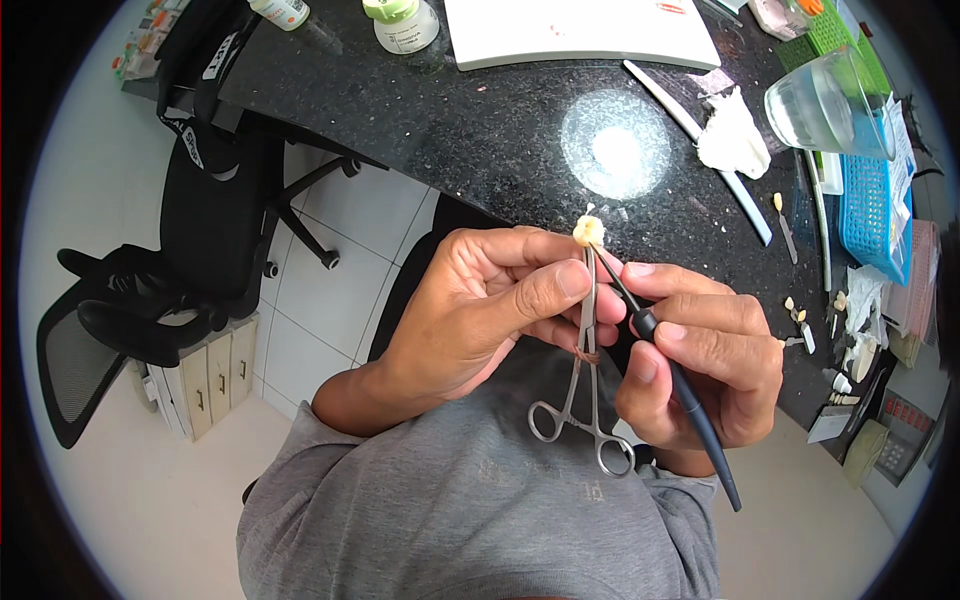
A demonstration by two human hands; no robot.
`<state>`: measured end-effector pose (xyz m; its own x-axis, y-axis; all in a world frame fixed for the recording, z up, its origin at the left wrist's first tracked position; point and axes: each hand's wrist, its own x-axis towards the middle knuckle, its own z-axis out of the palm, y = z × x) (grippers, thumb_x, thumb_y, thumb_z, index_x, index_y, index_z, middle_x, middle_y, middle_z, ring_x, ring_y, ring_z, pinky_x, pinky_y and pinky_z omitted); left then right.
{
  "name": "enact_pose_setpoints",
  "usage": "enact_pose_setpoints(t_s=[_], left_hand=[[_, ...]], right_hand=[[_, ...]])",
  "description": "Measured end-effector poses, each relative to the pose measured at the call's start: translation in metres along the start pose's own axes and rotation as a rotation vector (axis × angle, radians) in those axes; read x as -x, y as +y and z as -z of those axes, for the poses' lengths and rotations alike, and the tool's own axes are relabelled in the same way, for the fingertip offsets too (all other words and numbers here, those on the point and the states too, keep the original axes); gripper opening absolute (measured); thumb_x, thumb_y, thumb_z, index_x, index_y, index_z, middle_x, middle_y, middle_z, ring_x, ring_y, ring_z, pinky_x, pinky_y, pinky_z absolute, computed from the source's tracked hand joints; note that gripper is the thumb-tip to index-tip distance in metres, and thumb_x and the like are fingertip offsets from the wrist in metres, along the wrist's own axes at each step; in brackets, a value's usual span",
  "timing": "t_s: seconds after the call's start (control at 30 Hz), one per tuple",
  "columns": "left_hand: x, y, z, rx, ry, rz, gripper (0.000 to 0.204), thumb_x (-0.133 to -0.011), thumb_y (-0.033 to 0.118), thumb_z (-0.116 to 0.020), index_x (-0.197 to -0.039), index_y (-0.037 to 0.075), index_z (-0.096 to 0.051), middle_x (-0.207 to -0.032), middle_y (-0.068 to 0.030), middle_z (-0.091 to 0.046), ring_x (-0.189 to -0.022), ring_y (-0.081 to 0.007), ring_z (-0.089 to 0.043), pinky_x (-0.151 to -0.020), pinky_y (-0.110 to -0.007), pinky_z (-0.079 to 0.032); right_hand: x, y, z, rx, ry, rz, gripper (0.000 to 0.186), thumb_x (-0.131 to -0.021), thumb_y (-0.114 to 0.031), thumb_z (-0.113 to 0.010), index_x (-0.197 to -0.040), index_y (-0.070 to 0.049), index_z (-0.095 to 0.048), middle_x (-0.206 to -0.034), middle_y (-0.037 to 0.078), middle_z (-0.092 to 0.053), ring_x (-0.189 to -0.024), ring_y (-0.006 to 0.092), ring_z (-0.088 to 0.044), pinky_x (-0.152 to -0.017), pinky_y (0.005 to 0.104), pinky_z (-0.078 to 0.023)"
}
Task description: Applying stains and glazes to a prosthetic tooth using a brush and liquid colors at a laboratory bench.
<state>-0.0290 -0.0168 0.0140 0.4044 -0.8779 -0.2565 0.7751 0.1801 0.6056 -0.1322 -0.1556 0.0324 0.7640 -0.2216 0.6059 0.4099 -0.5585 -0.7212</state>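
A small cream-coloured tooth crown (589, 231) sits at the tip of a pair of steel locking forceps (586, 330), which point away from me. My left hand (500, 305) grips the forceps near the jaws, thumb on top; their ring handles hang toward my shirt. A brown band wraps the forceps' shanks. In my right hand (705, 350), a slim black-handled tool (690, 395) is held like a pen. Its thin dark tip reaches up to the crown's lower right side; whether it touches is too fine to tell.
A bright light spot falls on the black speckled worktop (480, 130). Around it are a white slab (580, 35), a lidded jar (405, 25), crumpled tissue (735, 135), a glass of water (830, 105), a blue basket (875, 215) and several tooth samples. An office chair (215, 230) stands left.
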Motion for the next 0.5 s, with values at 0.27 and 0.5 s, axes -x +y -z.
enact_pose_setpoints(t_s=[0.27, 0.5], left_hand=[[0.0003, 0.0000, 0.0009, -0.010, -0.006, -0.005, 0.023, -0.092, 0.016, -0.056, -0.104, -0.003, -0.062, -0.087, -0.0115, -0.066, -0.082, -0.0151, -0.065, -0.068, -0.027, -0.057], [0.0004, -0.0002, 0.0008, 0.000, 0.000, -0.001, 0.024, -0.092, 0.016, -0.056, -0.103, -0.003, -0.062, -0.088, -0.0122, -0.066, -0.082, -0.0152, -0.065, -0.068, -0.028, -0.057]], right_hand=[[0.0012, -0.0001, 0.0005, -0.006, -0.004, -0.009, 0.020, -0.081, 0.000, -0.061, -0.095, 0.003, -0.047, -0.080, 0.016, -0.055, -0.083, 0.0328, -0.064, -0.076, 0.0401, -0.056], [0.0014, 0.0003, 0.0008, -0.014, -0.011, -0.006, 0.022, -0.080, 0.000, -0.061, -0.097, 0.003, -0.047, -0.081, 0.016, -0.055, -0.084, 0.0330, -0.064, -0.076, 0.0401, -0.056]])
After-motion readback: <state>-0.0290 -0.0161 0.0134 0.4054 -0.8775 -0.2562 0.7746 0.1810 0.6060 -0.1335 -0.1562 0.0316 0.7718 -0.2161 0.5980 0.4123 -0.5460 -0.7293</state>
